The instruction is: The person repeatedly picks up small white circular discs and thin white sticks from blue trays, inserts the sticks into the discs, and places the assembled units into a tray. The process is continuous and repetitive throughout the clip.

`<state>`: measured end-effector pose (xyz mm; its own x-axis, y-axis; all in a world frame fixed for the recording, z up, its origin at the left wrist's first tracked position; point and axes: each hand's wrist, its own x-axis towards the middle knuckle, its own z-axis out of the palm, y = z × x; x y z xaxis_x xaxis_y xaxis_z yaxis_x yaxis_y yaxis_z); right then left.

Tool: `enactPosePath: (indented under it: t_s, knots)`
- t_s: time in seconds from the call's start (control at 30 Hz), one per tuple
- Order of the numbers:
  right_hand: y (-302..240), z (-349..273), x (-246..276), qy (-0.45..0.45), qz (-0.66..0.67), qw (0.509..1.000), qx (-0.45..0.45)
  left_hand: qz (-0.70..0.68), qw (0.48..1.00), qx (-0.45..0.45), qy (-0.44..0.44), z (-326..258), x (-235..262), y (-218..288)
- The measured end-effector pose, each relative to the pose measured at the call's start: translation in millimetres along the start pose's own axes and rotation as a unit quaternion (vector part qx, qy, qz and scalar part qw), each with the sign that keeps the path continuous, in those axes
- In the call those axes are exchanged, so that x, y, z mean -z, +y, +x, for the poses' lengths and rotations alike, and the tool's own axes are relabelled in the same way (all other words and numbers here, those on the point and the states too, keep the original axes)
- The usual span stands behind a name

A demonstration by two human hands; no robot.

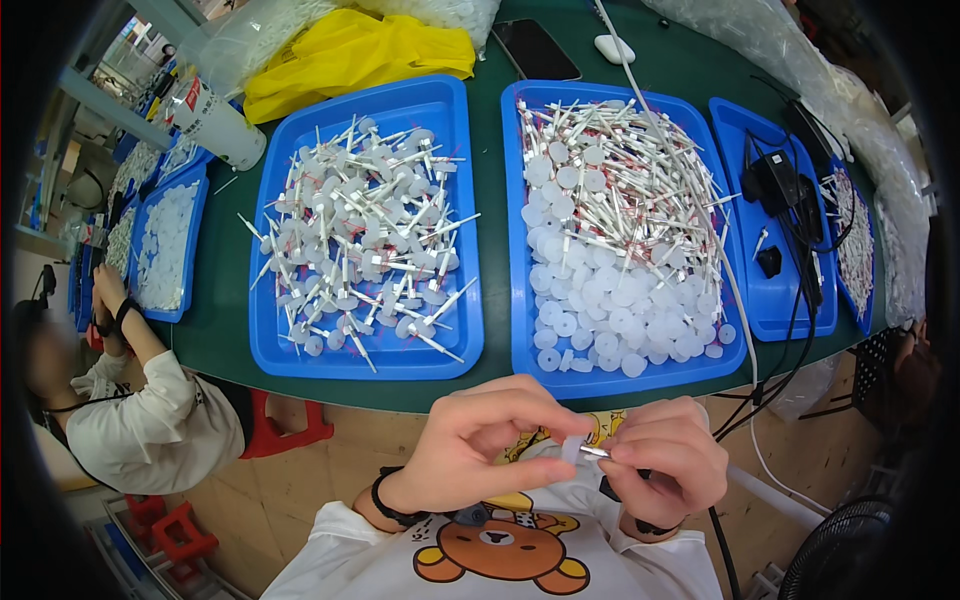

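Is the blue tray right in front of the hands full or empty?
Full. The blue tray is heaped with white discs and thin white sticks.

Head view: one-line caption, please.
Both hands, left and right, pinch a small white part before two blue trays.

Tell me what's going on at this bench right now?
A person holds a small white disc part between both hands, the left hand pinching it and the right hand gripping a thin metal pin against it. Ahead on the green table sit two blue trays of similar white parts. A co-worker sits to the left.
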<state>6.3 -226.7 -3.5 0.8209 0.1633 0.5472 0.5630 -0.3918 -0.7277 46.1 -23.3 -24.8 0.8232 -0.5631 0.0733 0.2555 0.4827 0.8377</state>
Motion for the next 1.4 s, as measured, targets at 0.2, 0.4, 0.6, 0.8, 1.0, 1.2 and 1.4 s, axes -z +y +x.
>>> enactPosePath:
  t_s: [0.2,0.4,0.6,0.8,1.0,1.2,1.4]
  knots:
    - [0,5,11,-0.055,-0.102,0.990,0.084,0.145,0.989,-0.029,0.012,1,1,9]
    - [-1,7,3,-0.045,-0.099,0.991,0.076,0.230,0.971,-0.061,0.005,3,5,11]
    - [1,4,0,-0.048,-0.029,0.998,-0.011,0.252,0.963,-0.098,-0.017,8,7,11]
    - [5,-5,-14,-0.032,0.130,0.981,-0.139,0.234,0.967,-0.097,-0.021,5,9,9]
    - [6,-7,-27,-0.044,0.081,0.971,-0.219,0.383,0.921,-0.063,0.034,1,12,10]
    - [14,7,-30,0.024,-0.095,0.977,-0.191,0.544,0.806,-0.143,0.185,-3,24,8]
    - [27,10,-12,0.165,-0.125,0.943,-0.262,0.689,0.593,-0.107,0.403,-12,47,13]
